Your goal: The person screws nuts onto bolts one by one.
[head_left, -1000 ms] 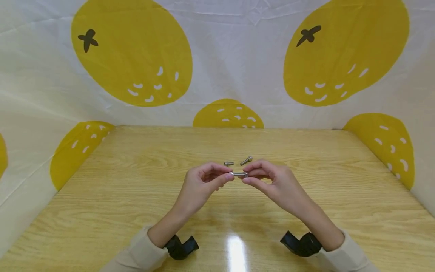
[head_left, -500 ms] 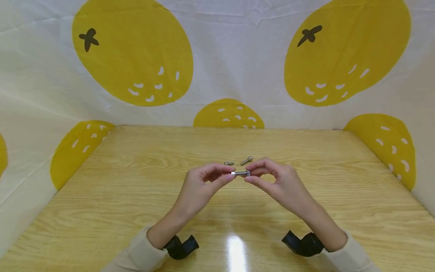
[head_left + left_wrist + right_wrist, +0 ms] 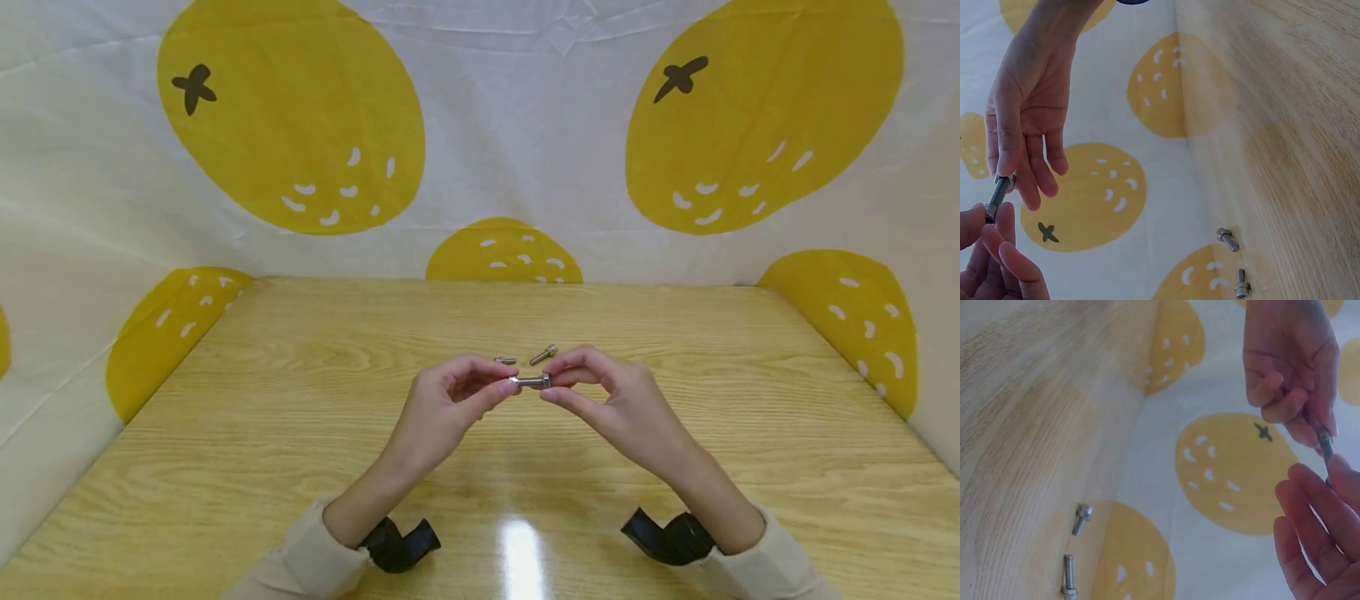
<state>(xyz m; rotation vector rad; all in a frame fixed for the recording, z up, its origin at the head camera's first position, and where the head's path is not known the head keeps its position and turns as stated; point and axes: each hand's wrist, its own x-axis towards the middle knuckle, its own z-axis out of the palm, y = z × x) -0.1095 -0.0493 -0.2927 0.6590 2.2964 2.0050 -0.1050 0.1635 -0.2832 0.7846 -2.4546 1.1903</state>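
Observation:
A silver bolt [image 3: 531, 382] is held level between both hands above the table, its threaded shank bare in the middle. My left hand [image 3: 442, 400] pinches its left end, the head, between thumb and fingertips. At the other end sits a hex nut [image 3: 547, 381], pinched by the thumb and fingers of my right hand [image 3: 618, 408]. The left wrist view shows the threads of the bolt [image 3: 997, 199] between the two hands. In the right wrist view the fingers partly hide the bolt [image 3: 1327, 447].
Two more bolts lie on the wooden table [image 3: 300, 433] just beyond the hands: a left bolt [image 3: 506, 361] and a right bolt [image 3: 543, 355]. Each appears to carry a collar near its head. A white cloth [image 3: 525, 142] with yellow fruit shapes encloses the table's back and sides.
The right hand has shifted slightly right and up, with the bolt and nut rising a little. The left hand stays almost in place, and both grips continue. The bolts on the table have not moved.

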